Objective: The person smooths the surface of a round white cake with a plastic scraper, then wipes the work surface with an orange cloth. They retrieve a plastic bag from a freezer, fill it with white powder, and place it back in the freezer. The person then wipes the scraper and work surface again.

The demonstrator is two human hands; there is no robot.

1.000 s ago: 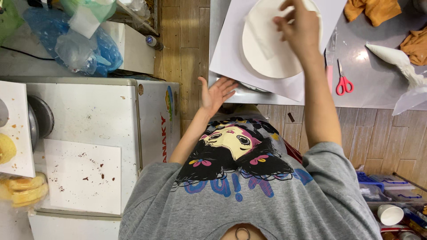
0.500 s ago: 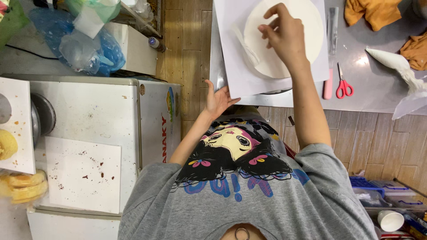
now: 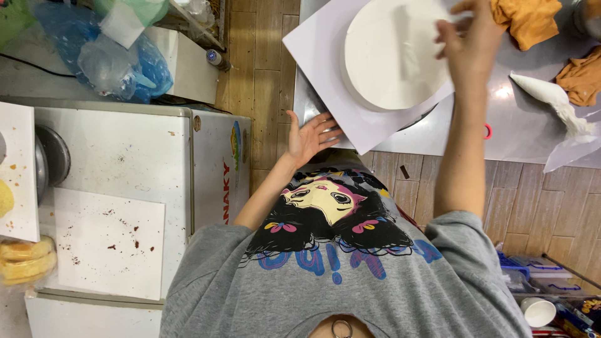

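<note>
A round white frosted cake (image 3: 388,53) sits on a square white board (image 3: 325,62) at the edge of a steel table (image 3: 519,138). My left hand (image 3: 310,134) lies flat with spread fingers against the board's near corner. Over the cake's right side, my right hand (image 3: 469,40) holds a thin pale scraper (image 3: 410,56) against the frosting. The board is turned at an angle and overhangs the table edge.
A filled white piping bag (image 3: 551,100) and orange cloths (image 3: 529,19) lie on the table to the right. A red scissors handle (image 3: 487,130) peeks from behind my arm. On the left stands a white freezer (image 3: 125,144) bearing a crumb-dusted board (image 3: 106,241), with a blue plastic bag (image 3: 119,62) beyond it.
The board and cake have turned, one corner now swinging out past the table edge. My right hand moved to the cake's right side; my left hand stayed at the board's near edge.
</note>
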